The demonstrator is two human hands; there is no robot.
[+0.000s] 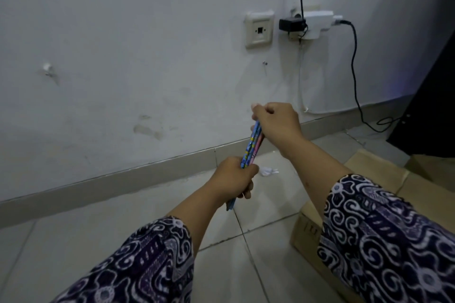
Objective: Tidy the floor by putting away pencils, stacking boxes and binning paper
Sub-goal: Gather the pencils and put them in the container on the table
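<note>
head view: the pencils [252, 149] are gathered into one bundle held above the floor [147, 224], likely to square them up before storing. the left hand [235, 177] is closed round the lower end, the right hand [274, 122] closed round the top. crumpled paper [268, 171] lies by the wall; boxes [384, 174] sit to the right.

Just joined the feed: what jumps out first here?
Mid-frame, both hands grip a bundle of patterned pencils: left hand at the lower end, right hand at the top. A crumpled paper scrap lies on the tiles near the skirting, and cardboard boxes sit at right.
</note>
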